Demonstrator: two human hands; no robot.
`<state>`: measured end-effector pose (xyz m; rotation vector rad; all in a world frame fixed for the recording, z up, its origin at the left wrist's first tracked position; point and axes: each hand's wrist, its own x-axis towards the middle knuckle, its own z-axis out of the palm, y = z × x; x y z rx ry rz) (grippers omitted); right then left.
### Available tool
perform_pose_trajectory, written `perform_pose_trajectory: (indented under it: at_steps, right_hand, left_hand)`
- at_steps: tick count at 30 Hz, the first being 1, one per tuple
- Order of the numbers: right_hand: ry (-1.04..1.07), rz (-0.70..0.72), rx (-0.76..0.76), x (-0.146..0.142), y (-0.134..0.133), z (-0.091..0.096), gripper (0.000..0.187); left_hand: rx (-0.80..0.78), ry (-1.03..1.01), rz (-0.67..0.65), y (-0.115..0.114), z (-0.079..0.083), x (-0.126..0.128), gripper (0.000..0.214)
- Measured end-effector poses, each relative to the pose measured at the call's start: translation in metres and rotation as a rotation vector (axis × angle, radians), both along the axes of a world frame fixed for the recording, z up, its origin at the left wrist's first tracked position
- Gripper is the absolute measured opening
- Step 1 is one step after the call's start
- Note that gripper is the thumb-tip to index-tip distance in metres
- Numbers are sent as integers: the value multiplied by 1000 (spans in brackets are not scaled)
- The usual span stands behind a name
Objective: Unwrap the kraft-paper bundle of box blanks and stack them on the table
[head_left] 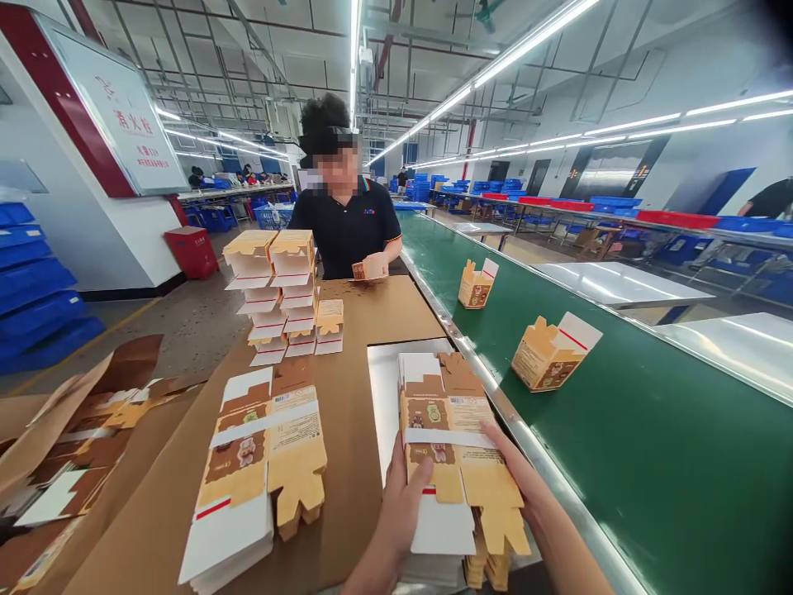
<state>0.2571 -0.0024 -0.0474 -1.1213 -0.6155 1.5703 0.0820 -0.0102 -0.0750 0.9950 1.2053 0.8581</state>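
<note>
A banded stack of flat box blanks [434, 487], brown, cream and white with a white paper strap across it, lies at the near right of the table. My left hand [401, 500] grips its left side, thumb on top. On the opposite side, my right hand [509, 454] holds the right edge with fingers near the strap. The undersides of both hands' grip are hidden. To the left rests a second strapped stack of box blanks [239, 475], touched by neither hand. Beneath the held stack, part of a white sheet [379, 380] shows.
A green conveyor belt [595, 446] runs along the right, carrying two open boxes [548, 355]. Folded boxes [294, 285] are piled at the table's far left. Across the table, a co-worker [350, 211] holds a small box [365, 268]. Loose blanks lie in a carton [92, 446] at left.
</note>
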Motion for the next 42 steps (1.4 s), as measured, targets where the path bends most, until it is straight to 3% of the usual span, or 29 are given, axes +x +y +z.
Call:
perform_pose_trajectory:
  at_steps: [6,9,12,18,21,23,26,32,36,42]
  right_hand:
    - [-10,118,6,-17,16,27,66]
    - [-97,156,115,-43,40,39,62]
    - [-271,187,250,-69,63,33,59]
    - [-831,213,470,-87,79,11,65]
    - [-1088,242,561,-87,78,18,72]
    - [-1220,331,630,-88,77,28,56]
    - [-1379,492,711,-89,72,41,29]
    - [-1516,615,783,-89,67,47,4]
    - [-1382,576,832,-88,74,34,21]
    - [-1109,364,835,-86,81,14,25]
  left_hand:
    - [60,87,73,1,38,-29,78]
    - [182,299,84,14,63,-52,76]
    - [319,637,79,25,82,-65,71]
    - [463,1125,-177,50,89,-61,49]
    - [497,1259,-233,67,93,-60,39]
    - [494,1299,-311,73,97,-59,36]
    - [492,1312,-398,71,103,-60,30]
    - [481,1134,-475,69,104,-76,19]
    - [418,854,-455,79,94,-85,24]
    - [365,561,-180,76,75,-69,25]
